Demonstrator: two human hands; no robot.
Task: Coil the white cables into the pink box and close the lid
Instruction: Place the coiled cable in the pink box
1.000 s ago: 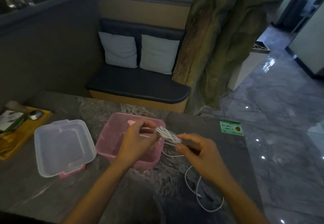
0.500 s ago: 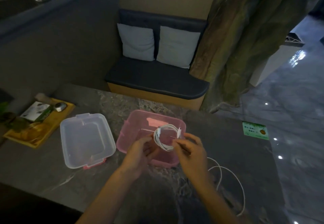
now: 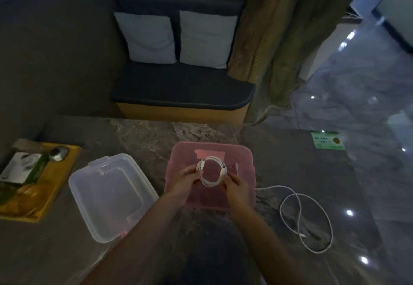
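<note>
We stand at the dark marbled surface [image 3: 290,164], and take the pink box [image 3: 243,193] at its middle as our landmark. Left of the box lies its clear lid [image 3: 111,197], off and waiting; farther left sits a yellow tray [image 3: 55,186]. Right of the box a second white cable [image 3: 306,215] sprawls loose. Over the box's open mouth we hold the coiled white cable [image 3: 211,170]. To set it down well, we judge we should lower the ring flat, keep both plug ends tucked against the loops, and let go together so it cannot spring apart. Our left hand [image 3: 186,178] pinches the coil's left side, our right hand [image 3: 237,183] its right, fingers [image 3: 194,174] pressed close on the strands.
</note>
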